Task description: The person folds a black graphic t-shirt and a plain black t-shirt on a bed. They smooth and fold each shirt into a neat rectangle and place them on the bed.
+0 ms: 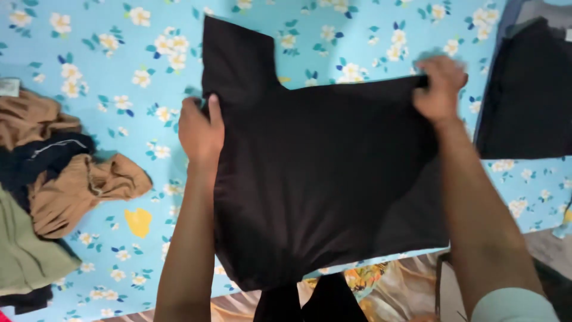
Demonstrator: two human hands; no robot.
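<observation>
A black garment (322, 179) was held spread over the bed's blue floral sheet (119, 71), its lower edge hanging past the near edge. Its left side was gripped by the left hand (201, 131), its far right corner pinched by the right hand (440, 89). Brown, green and dark clothes (53, 185) were heaped at left; another dark piece (527, 95) lay at far right.

Pale green sleeve (515, 305), bare forearms

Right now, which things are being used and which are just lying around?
In use:
black shirt
left hand
right hand
flowered sheet

Lying about:
brown clothes
green cloth
dark folded garment
</observation>
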